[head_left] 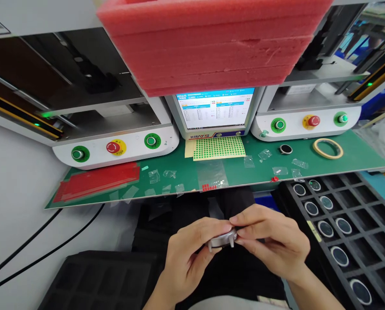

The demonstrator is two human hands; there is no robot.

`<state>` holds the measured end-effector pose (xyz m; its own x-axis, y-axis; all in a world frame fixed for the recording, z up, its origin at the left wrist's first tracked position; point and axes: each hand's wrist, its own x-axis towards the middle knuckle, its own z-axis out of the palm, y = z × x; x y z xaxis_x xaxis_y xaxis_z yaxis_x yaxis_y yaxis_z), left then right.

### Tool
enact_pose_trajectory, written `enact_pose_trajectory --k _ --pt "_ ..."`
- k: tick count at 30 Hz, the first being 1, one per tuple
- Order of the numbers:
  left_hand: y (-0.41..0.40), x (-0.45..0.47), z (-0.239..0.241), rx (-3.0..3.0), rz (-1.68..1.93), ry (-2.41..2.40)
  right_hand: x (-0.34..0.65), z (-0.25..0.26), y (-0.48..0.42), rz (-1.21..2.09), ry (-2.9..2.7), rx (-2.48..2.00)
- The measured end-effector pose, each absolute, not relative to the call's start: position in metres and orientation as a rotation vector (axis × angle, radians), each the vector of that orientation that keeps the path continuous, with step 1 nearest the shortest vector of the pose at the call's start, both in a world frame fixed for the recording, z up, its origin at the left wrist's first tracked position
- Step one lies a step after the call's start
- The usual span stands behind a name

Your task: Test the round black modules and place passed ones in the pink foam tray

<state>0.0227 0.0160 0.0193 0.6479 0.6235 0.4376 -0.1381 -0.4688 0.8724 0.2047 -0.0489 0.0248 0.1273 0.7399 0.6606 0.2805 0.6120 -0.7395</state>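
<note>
A round silver watch case (222,240) with small lugs sits between both hands, low in the middle of the view over my lap. My left hand (189,254) grips it from the left, fingers curled under and thumb on top. My right hand (272,241) pinches its right edge with fingertips pressed together. Whether anything small lies under the right fingertips is hidden.
A black foam tray (366,258) at right holds several round watch parts. Another black tray (98,280) lies at lower left. The green mat (244,170) carries a sheet of green dot stickers (218,148), red sheets (98,181), a tape roll (328,148), a loose watch case (285,149) and plastic scraps. Two press machines flank a touchscreen (215,108); red foam (211,43) hangs above.
</note>
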Motion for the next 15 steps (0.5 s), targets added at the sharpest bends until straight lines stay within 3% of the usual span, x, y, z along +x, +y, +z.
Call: enact_pose_trajectory --k 15 --pt "0.015 0.019 0.013 1.923 0.967 0.462 0.190 0.016 -0.052 0.418 -1.310 -1.063"
